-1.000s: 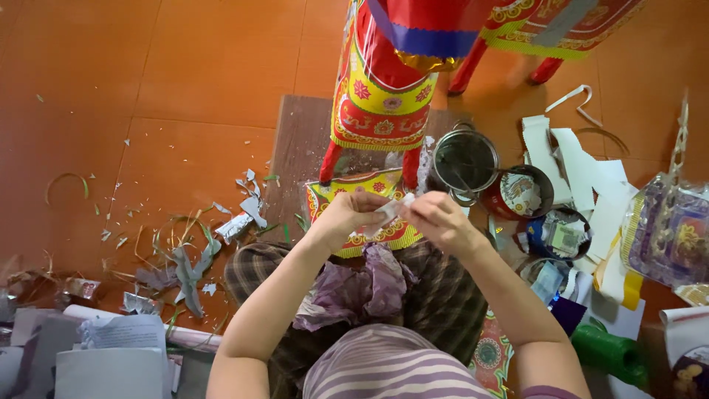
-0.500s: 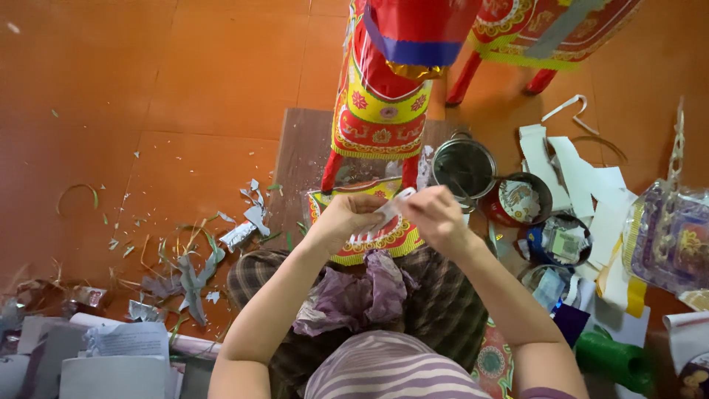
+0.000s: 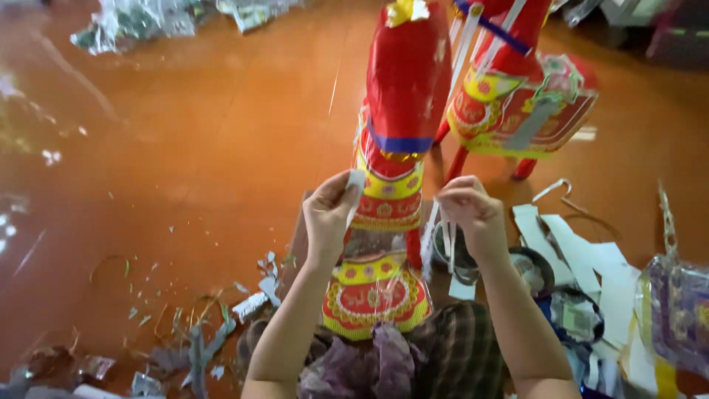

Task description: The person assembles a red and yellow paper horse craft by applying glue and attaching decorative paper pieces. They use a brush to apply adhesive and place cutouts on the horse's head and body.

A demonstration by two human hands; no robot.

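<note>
**Hands at a red paper horse**

Clear plastic-wrapped packets (image 3: 683, 314) lie at the right edge, beside white paper strips (image 3: 591, 258). The tall red paper horse figure (image 3: 402, 111), banded in yellow and blue, stands on the orange floor directly ahead. The left hand (image 3: 331, 210) pinches a small white paper piece (image 3: 355, 179) against it; the right hand (image 3: 469, 210) is closed on thin white strips (image 3: 447, 236). Round metal tins (image 3: 533, 267) sit below, contents unclear

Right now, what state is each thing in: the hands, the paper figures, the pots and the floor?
Left hand: raised, pinching a small white strip.
Right hand: raised, closed on thin white strips.
Red paper figure: upright, between the hands.
Second paper figure: standing behind it.
Metal pots: open, contents unclear.
Floor: littered with paper scraps.
</note>
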